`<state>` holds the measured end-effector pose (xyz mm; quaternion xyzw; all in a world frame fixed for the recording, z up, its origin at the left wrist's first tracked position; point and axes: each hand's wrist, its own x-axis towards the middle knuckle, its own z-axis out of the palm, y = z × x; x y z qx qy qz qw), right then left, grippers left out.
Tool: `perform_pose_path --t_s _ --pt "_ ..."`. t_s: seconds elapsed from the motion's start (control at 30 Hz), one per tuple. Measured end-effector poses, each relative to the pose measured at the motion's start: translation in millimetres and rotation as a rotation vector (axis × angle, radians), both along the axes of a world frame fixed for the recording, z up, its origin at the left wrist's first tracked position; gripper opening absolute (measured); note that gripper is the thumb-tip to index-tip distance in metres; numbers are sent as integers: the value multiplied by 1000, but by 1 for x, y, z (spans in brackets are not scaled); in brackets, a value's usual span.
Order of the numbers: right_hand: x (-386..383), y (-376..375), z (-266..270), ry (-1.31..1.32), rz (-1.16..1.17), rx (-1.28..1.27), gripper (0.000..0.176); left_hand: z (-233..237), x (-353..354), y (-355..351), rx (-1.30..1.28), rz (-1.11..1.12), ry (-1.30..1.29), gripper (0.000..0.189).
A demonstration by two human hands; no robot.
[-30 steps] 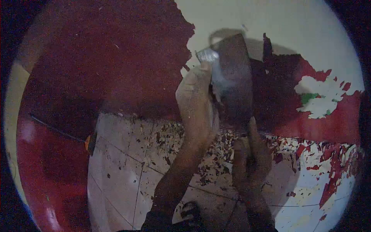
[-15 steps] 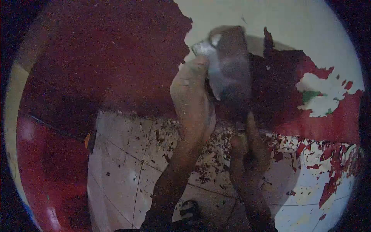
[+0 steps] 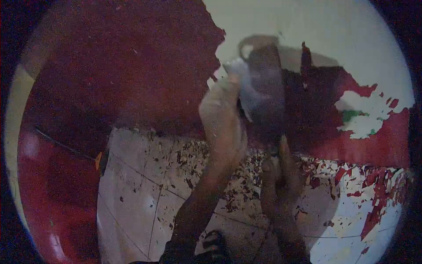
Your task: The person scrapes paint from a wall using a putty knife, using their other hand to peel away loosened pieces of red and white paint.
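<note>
My left hand (image 3: pixel 222 112) reaches up in front of the dark red wall surface (image 3: pixel 167 79), its fingers closed on a pale, shiny, blurred object (image 3: pixel 242 79). Lower and to the right, my right hand (image 3: pixel 283 174) is closed around the lower end of a dark, blurred, upright object (image 3: pixel 268 101). The outline of this object merges with shadow, so its exact shape is unclear. Behind the hands, the red coating ends in a ragged edge against a pale bare surface (image 3: pixel 307 22).
Many red and pale flakes (image 3: pixel 237 185) lie on the tiled floor (image 3: pixel 132 176). A pale patch with green spots (image 3: pixel 358 112) shows at the right. Around a corner, another red surface (image 3: pixel 61 189) stands at the left. A dark shoe (image 3: pixel 213 242) is at the bottom.
The view has shifted slightly, so the wall edge appears lower and further right. My left hand and the pale object are a little lower in the view; both hands keep their grip.
</note>
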<state>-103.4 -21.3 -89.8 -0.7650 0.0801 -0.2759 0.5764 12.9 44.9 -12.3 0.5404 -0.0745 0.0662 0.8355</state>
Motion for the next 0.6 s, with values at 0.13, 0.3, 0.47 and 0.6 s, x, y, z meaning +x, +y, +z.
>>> perform_pose_path --t_s 0.13,0.3,0.47,0.6 --pt "-5 -13 10 -68 54 -92 47 -7 2 3 83 -31 -74 20" --pt "6 -5 -4 -141 -106 -262 46 -11 4 4 7 -53 -36 18" --pt "4 -4 -3 -65 -32 -80 47 -11 7 5 -111 -127 -53 17" --pt "2 -7 0 11 1 -8 48 -5 3 1 -18 -38 -51 17"
